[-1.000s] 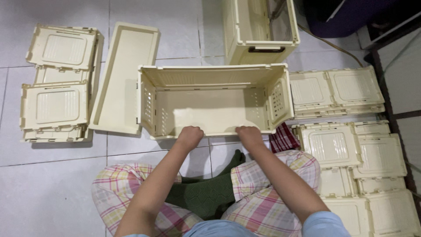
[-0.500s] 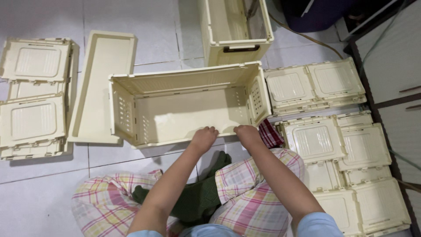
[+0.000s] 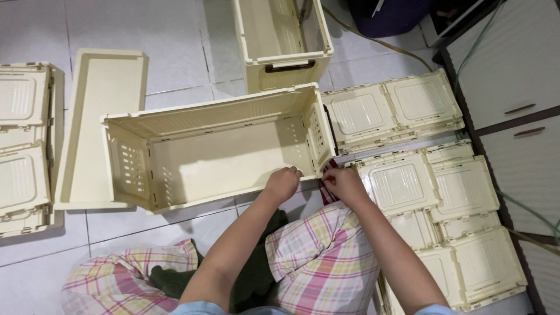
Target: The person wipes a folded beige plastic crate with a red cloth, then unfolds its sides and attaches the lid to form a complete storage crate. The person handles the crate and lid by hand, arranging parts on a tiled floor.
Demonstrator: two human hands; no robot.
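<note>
Seated cross-legged on a pale tiled floor [image 3: 175, 35], a person in pink plaid trousers worked at the near wall of a cream folding crate [image 3: 216, 149], which stood open and empty just in front of the knees, tilted slightly off the tile lines. The left hand [image 3: 282, 184] was curled over the crate's near rim, fingers closed on the edge; the right hand [image 3: 344, 185] was bunched at the crate's near right corner, beside a scrap of dark red cloth [image 3: 328, 175], though whether it pinched anything could not be told. A long flat lid [image 3: 99, 125] lay just left of the crate, a taller assembled crate [image 3: 283, 41] stood behind it, and stacks of folded crates [image 3: 420, 175] crowded the right side. Judging by the grip, fingertips at the hinged corner risked being nipped if the side panel swung inward, and a panel not fully latched could have let the wall collapse; the close-packed stacks and green cables [image 3: 525, 210] near the cabinet left little room to shift without knocking something
</note>
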